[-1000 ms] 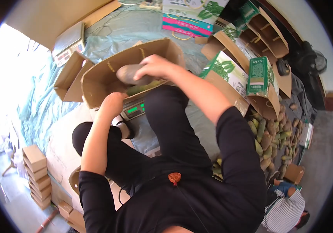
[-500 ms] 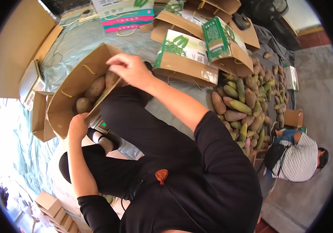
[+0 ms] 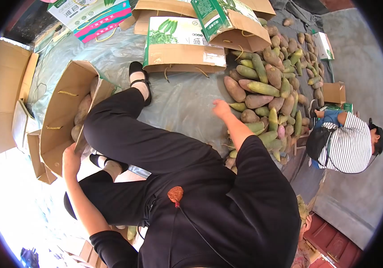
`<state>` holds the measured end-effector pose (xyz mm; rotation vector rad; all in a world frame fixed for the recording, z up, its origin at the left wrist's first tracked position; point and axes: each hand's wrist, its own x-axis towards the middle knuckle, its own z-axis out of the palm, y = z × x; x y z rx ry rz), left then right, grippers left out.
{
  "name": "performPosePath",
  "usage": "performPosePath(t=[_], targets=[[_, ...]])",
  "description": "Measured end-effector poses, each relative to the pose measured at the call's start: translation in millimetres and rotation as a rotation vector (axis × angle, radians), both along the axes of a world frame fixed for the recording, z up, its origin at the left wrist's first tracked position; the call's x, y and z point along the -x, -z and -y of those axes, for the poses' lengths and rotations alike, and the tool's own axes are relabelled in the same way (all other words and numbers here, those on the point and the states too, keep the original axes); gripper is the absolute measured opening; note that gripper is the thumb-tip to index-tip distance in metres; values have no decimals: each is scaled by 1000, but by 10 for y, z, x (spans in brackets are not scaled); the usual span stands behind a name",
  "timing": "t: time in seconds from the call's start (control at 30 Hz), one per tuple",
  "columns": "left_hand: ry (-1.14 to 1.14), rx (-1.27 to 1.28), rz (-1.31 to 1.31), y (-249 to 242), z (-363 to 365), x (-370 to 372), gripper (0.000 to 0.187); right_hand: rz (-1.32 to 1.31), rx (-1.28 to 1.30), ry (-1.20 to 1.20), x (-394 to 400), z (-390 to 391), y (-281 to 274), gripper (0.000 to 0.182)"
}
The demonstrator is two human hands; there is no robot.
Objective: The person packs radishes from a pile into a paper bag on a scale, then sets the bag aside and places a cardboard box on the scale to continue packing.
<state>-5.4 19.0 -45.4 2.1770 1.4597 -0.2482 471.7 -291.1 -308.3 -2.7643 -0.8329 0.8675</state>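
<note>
An open cardboard box (image 3: 56,111) with yellow rope handles stands at the left, holding several reddish-brown radishes (image 3: 83,109). My left hand (image 3: 71,161) is closed on the near edge of this box. On the right, my right hand (image 3: 221,108) is at the left edge of a large pile of green and reddish radishes (image 3: 258,100). Its fingers look curled in, with the tip of a green radish (image 3: 238,106) just beside them; whether it touches that radish is unclear.
Printed cartons (image 3: 185,56) lie beyond my feet, on plastic sheeting (image 3: 169,105). A pink and teal carton (image 3: 102,27) is at the upper left. A person in a striped shirt (image 3: 350,143) is at the right, near a small box (image 3: 334,93). Another person's hand (image 3: 307,222) shows lower right.
My right hand has left the box's edge and moved right to the pile. My left hand stays on the box. The view has shifted, showing more of the floor at the right.
</note>
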Motion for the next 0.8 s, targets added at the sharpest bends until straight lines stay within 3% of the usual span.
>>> performPosePath(t=[0.13, 0.2, 0.27, 0.3, 0.37, 0.4, 0.5, 0.73, 0.8], targets=[[-47, 19, 36, 19, 24, -12, 23, 85, -177, 330, -444, 282, -140, 28], [-49, 0, 78, 31, 29, -10, 23, -392, -407, 985, -675, 279, -285, 33], [-50, -1, 57, 64, 8, 16, 23, -440, -508, 1241, -950, 292, -371, 39], [-52, 0, 38, 77, 5, 22, 24, -444, -507, 1240, -1051, 315, -396, 39], [-67, -5, 27, 48, 13, -13, 24, -503, -747, 1295, -1172, 298, -502, 52], [-80, -7, 20, 37, 17, -28, 24, -506, -745, 1295, -1203, 274, -562, 52], [-52, -56, 109, 152, -10, 85, 24, -658, -756, 1294, -1341, 218, -662, 74], [-132, 11, 17, 76, -5, -14, 25, -599, -599, 1263, -1560, 231, -580, 82], [-149, 29, -33, 52, -6, -40, 24, -532, -660, 1324, -1598, 256, -376, 72]])
